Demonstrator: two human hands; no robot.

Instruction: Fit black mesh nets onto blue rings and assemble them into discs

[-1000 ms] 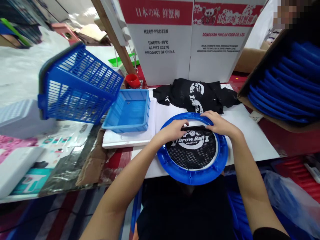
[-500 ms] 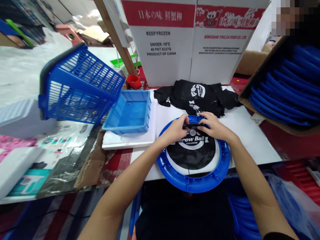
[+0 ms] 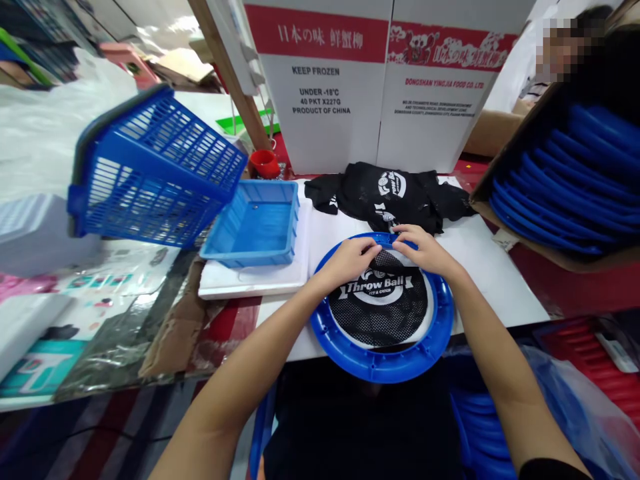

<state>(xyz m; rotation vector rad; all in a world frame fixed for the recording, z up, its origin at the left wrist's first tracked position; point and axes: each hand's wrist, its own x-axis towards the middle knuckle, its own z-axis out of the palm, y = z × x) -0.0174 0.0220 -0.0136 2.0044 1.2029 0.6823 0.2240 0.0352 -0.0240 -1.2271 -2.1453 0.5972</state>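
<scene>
A blue plastic ring (image 3: 387, 369) lies at the front edge of the white board, with a black mesh disc (image 3: 380, 320) printed "Throw Ball" inside it. At the ring's far left side, my left hand (image 3: 354, 257) pinches the upper edge of the mesh between curled fingers. My right hand (image 3: 420, 250) is at the far right side of the ring, its thumb and fingers closed on the mesh edge near the rim. The two hands are a small gap apart. Behind them a pile of black mesh pieces (image 3: 385, 193) lies on the board.
Left of the ring are a light blue tray (image 3: 265, 227) and a tilted blue basket (image 3: 155, 173). A carton of blue rings (image 3: 570, 193) leans at the right. White cartons (image 3: 330, 133) stand behind. A person's head shows at the top right.
The mesh edge between my hands has gone down toward the far rim, and more of the print shows. My hands have shifted slightly. The whole view has moved a little.
</scene>
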